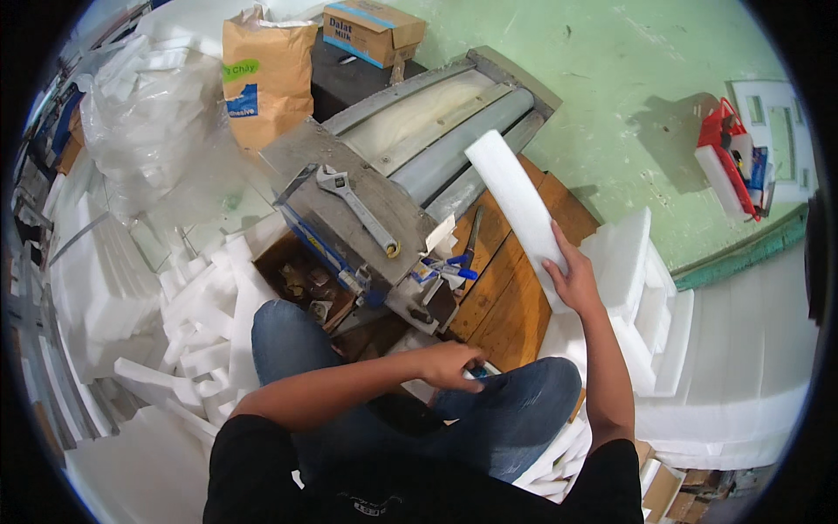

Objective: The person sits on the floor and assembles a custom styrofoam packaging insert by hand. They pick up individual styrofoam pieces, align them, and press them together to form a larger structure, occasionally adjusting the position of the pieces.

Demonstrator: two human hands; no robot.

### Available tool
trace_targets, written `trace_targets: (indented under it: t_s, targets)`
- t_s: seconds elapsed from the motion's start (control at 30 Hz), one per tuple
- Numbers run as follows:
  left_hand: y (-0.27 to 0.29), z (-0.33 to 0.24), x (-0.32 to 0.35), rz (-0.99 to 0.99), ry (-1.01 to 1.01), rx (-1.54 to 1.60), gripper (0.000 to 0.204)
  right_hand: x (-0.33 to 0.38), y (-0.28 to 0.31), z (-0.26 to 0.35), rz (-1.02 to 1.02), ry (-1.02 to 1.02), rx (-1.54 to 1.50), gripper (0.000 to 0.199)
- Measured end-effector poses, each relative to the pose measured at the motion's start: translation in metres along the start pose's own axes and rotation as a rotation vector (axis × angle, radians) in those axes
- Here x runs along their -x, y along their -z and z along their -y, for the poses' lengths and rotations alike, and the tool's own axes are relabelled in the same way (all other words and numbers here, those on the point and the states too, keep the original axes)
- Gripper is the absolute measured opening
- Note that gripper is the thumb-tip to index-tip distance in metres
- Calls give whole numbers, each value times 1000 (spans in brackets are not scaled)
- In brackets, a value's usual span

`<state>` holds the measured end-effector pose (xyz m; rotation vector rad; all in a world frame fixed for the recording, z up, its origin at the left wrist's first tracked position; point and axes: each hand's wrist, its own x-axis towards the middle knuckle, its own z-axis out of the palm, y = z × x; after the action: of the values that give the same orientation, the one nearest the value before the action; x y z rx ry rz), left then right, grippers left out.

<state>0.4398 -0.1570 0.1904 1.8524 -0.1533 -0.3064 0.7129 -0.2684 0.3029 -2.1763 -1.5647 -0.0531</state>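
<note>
My right hand (573, 272) grips a long white foam strip (515, 199) near its lower end, thumb on its face. The strip's far end rises beside the grey rollers of a machine (345, 225). Over my thigh, my left hand (452, 365) has its fingers curled. A small white and blue object (481, 371) shows just beyond those fingertips; its kind is mostly hidden. An adjustable wrench (360, 210) lies on the machine's near metal cover, and blue-handled tools (449, 270) rest by its corner.
White foam offcuts (209, 327) pile up at left, foam blocks (646, 306) at right. Orange-brown boards (497, 301) lie beside the machine. Behind it stand a brown paper bag (268, 83) and a cardboard box (371, 33). A red basket (731, 162) sits farther right.
</note>
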Motion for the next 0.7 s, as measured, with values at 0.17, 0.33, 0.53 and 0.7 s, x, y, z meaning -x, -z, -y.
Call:
trace_targets:
  t_s: [0.17, 0.33, 0.53, 0.7]
  targets:
    - [-28, 72, -17, 83, 75, -133, 67, -48, -28, -21, 112, 1, 131, 73]
    - [-23, 71, -35, 356, 149, -342, 84, -79, -28, -15, 162, 31, 170, 73]
    - [-69, 147, -64, 342, 87, -543, 90, -148, -48, -4, 97, 145, 49, 73]
    - [-49, 123, -57, 416, 136, -446, 80, -194, -67, 3, 43, 216, 49, 72]
